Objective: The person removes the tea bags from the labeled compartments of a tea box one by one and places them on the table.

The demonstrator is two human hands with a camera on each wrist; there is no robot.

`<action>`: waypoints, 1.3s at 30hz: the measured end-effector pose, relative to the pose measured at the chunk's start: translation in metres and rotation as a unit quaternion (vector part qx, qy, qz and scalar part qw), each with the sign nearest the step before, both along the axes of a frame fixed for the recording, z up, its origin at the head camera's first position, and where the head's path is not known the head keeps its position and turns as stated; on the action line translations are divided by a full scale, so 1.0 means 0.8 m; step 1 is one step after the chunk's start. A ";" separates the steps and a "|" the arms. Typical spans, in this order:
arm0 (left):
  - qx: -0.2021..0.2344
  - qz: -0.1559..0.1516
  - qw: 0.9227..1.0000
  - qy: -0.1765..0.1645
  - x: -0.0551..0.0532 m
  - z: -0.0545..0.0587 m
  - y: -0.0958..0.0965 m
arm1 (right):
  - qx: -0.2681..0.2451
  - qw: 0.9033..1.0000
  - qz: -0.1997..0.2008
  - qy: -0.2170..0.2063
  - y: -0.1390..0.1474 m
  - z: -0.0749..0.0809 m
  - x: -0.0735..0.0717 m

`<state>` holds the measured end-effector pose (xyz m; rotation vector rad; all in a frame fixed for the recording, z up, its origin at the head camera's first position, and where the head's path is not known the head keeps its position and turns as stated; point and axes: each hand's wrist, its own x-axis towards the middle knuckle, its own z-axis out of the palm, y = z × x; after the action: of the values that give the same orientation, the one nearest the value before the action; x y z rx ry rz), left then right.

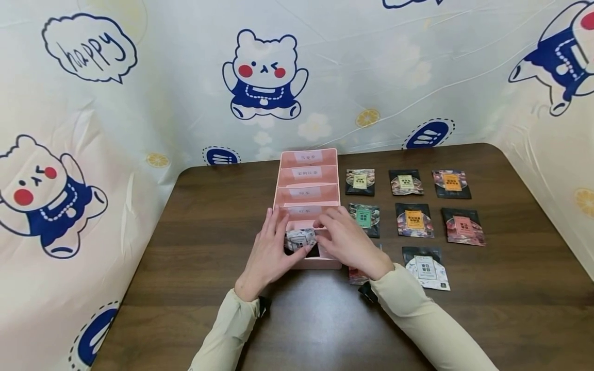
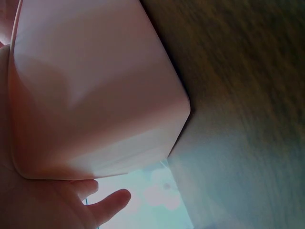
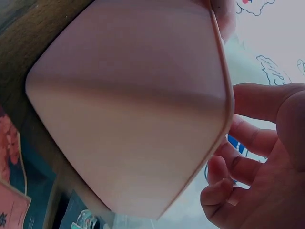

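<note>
A white-and-black printed sachet (image 1: 299,239) is in the nearest compartment of a long pink divided box (image 1: 317,264). My left hand (image 1: 266,252) reaches over the box's left rim and holds the sachet by its left side, thumb across its front. At its right edge, the thumb and forefinger of my right hand (image 1: 350,239) pinch the sachet. Dark material shows below its white part. Both wrist views show mostly the box's outer pink walls (image 2: 95,86), (image 3: 128,129), so the fingertips inside are hidden there.
Right of the box, several flat sachets lie in rows on the brown wooden table (image 1: 209,226), among them a green-labelled one (image 1: 364,217) and a white one (image 1: 426,269). My right forearm partly covers a red sachet (image 1: 358,276). Behind hangs a printed cloth (image 1: 185,93).
</note>
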<state>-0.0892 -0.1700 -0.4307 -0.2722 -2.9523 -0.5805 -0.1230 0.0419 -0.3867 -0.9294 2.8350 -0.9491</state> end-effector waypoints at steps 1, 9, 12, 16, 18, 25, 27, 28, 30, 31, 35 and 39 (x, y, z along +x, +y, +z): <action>0.001 0.000 1.000 -0.001 0.000 0.000 0.000 | 0.000 1.000 0.000 0.000 -0.002 0.000 0.000; -0.001 0.004 1.000 -0.008 0.000 0.000 0.000 | 0.018 1.000 -0.002 0.014 -0.015 -0.006 -0.004; -0.002 0.003 1.000 -0.009 -0.001 0.000 0.000 | 0.022 0.999 -0.002 0.040 -0.018 -0.009 -0.005; -0.004 0.003 1.000 -0.006 -0.001 -0.001 -0.001 | 0.026 0.998 -0.004 0.057 -0.022 -0.013 -0.006; -0.006 0.003 1.000 -0.004 -0.001 -0.001 -0.001 | 0.028 0.997 -0.004 0.066 -0.024 -0.015 -0.007; 0.001 0.000 1.000 0.004 0.000 -0.001 -0.001 | 0.030 0.996 -0.005 0.089 -0.028 -0.019 -0.008; 0.002 0.000 1.000 0.007 0.000 -0.001 -0.001 | 0.029 0.995 -0.006 0.091 -0.028 -0.020 -0.008; 0.002 0.000 1.000 0.007 0.000 -0.001 -0.001 | 0.028 0.995 -0.006 0.092 -0.028 -0.021 -0.008; 0.001 0.000 1.000 0.005 0.000 -0.001 -0.001 | 0.027 0.995 -0.008 0.094 -0.029 -0.022 -0.008; 0.000 0.000 1.000 0.004 0.000 -0.001 -0.001 | 0.027 0.995 -0.008 0.093 -0.029 -0.021 -0.008; 0.000 0.000 1.000 -0.003 0.000 -0.001 -0.001 | 0.029 0.995 -0.009 0.090 -0.028 -0.021 -0.008; -0.001 -0.001 1.000 -0.001 -0.001 -0.001 -0.001 | 0.026 0.996 -0.011 0.085 -0.028 -0.021 -0.009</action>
<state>-0.0899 -0.1705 -0.4315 -0.2739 -2.9547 -0.5776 -0.1301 0.0199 -0.4038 -1.0235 2.9994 -0.8297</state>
